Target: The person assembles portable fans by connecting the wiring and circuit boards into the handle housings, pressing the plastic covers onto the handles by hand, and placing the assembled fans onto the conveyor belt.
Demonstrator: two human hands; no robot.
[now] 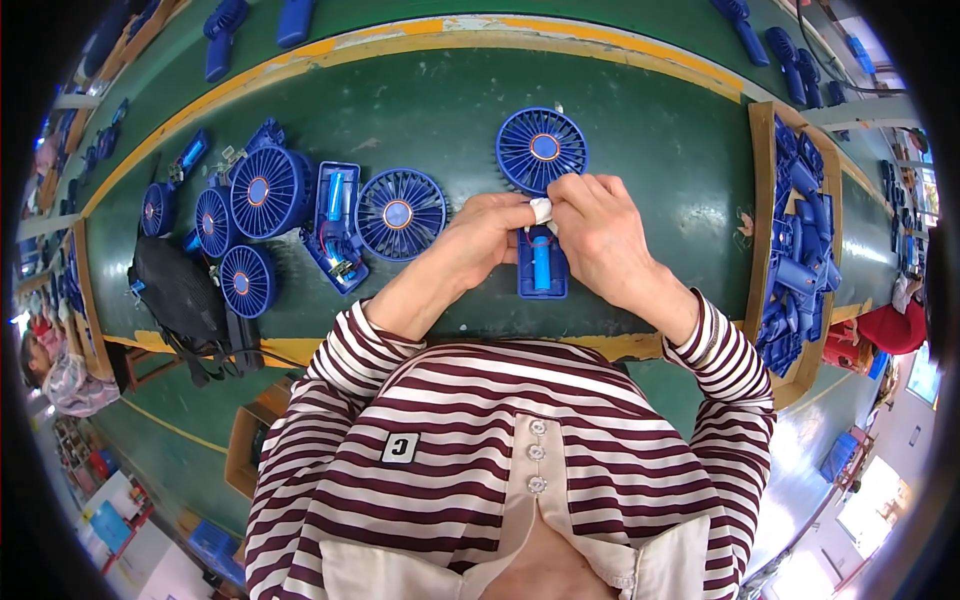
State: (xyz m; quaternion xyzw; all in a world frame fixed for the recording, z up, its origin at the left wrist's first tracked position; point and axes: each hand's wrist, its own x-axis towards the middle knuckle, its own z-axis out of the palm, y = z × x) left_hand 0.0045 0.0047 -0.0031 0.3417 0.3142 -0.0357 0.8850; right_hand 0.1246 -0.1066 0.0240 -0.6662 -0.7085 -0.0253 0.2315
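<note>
A blue handheld fan (pixel 512 160) lies with its round grille away from me and its opened handle (pixel 525 285) toward me. Inside that handle shows a light-blue cylindrical battery (pixel 541 262). My left hand (pixel 485 238) is closed at the left of the fan's neck, fingertips pressed in. From the other side my right hand (pixel 608 238) pinches at the same spot, its fingers curled. Between the fingertips is a small white piece (pixel 541 210); whether it is a finger cover or a part, I cannot tell. The hands hide the neck and any small parts there.
More fans (pixel 400 215) lie to the left, one beside an opened handle (pixel 336 200) with battery and wires. A black bag (pixel 180 300) sits at the left near edge. On the right stands a cardboard box (pixel 762 200) of blue casing parts (pixel 797 270). A yellow-edged ledge (pixel 500 38) runs behind.
</note>
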